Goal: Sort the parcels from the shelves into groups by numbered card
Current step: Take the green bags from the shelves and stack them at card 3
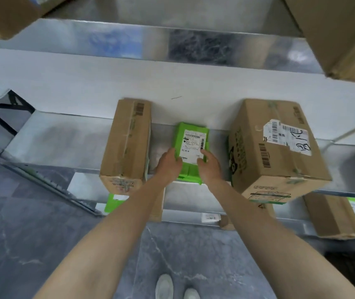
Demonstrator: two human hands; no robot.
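Green parcel (191,145), one, sides clamped in grip of left hand (168,166) and right hand (210,168), two cardboard boxes (127,143) flanking it on shelf (64,145)

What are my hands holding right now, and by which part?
The green parcel: the left hand grips its left edge, the right hand its right edge, both near its front end.

Narrow bay on middle shelf (64,137), walled by tall carton (127,143) at left and large carton (275,147) at right; filled by green parcel (190,145) with left hand (169,167) and right hand (210,167) at its sides. Bare shelf surface left of tall carton. Upper shelf (194,46) overhead.
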